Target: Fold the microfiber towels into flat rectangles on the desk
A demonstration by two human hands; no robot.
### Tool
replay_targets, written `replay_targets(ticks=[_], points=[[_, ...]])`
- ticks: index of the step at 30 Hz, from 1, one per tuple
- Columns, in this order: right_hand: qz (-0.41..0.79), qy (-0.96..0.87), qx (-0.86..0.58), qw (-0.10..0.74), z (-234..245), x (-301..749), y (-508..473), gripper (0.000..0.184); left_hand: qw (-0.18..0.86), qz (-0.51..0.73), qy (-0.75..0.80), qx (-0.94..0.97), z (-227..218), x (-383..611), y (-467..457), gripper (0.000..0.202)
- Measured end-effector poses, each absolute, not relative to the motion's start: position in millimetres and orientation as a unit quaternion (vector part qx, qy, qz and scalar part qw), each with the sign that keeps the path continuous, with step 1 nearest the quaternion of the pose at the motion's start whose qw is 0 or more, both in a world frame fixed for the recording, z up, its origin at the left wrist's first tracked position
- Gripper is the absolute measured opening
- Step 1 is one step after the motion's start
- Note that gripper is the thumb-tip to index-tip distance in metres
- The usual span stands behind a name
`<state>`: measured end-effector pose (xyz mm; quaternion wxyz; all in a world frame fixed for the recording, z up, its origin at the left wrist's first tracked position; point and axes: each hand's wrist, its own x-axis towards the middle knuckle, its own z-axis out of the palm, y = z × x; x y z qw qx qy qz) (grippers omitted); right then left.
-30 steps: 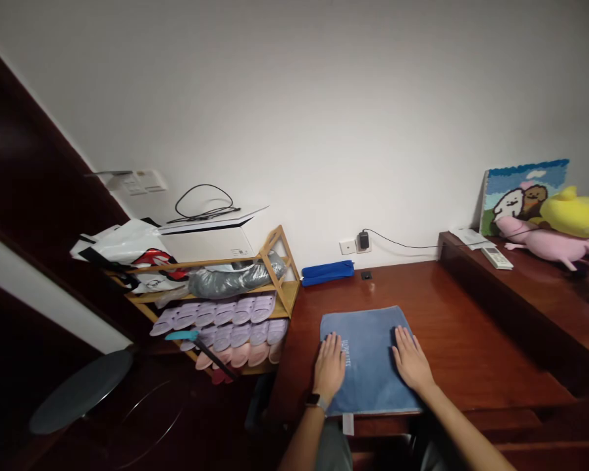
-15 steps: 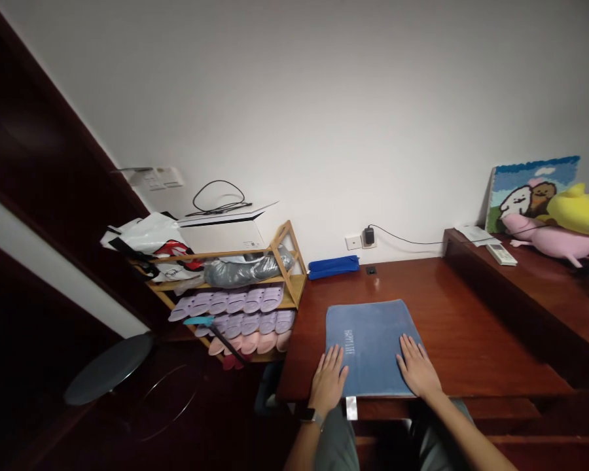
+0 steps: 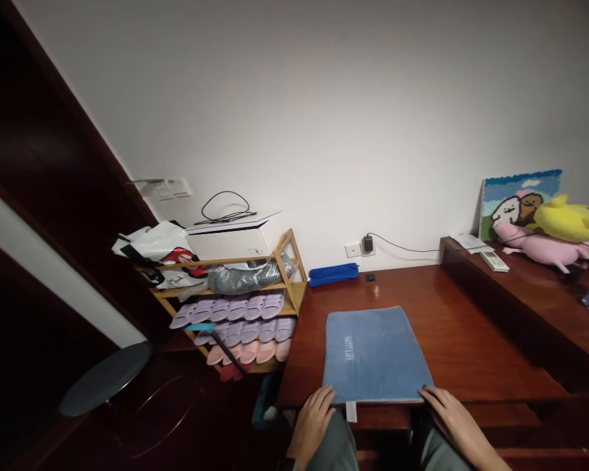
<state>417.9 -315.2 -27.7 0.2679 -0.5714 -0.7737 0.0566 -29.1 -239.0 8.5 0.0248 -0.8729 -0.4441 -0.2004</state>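
Note:
A blue towel [image 3: 375, 353] lies folded flat on the dark red wooden desk [image 3: 461, 333], with small white lettering near its left side and a white tag hanging over the desk's front edge. My left hand [image 3: 311, 422] rests at the towel's near left corner, fingers curled loosely at the edge. My right hand [image 3: 446, 412] lies at the near right corner, fingers stretched out along the front edge. Neither hand holds anything that I can see.
A rolled dark blue cloth [image 3: 332, 274] lies at the back of the desk by a wall socket and charger [image 3: 368, 244]. A wooden shoe rack [image 3: 240, 307] with several slippers stands left. A raised shelf [image 3: 535, 288] on the right carries plush toys, a remote and a picture. A round stool [image 3: 105, 378] is lower left.
Both hands slid toward me off the top of the towel, from its middle to its near corners at the desk's front edge. The towel stayed flat.

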Motion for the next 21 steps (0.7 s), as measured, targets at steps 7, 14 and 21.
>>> replay_targets(ticks=[7, 14, 21], points=[[0.085, -0.777, -0.556, 0.284, -21, 422, -314, 0.053, 0.036, -0.238, -0.433, -0.868, 8, -28, -236, 0.038], [0.099, -0.777, -0.549, 0.291, -11, 424, -319, 0.048, -0.006, -0.234, -0.453, -0.860, 27, -23, -244, 0.039], [0.064, -0.758, -0.575, 0.301, -6, 429, -324, 0.041, 0.036, -0.261, -0.445, -0.856, 35, -20, -248, 0.038]])
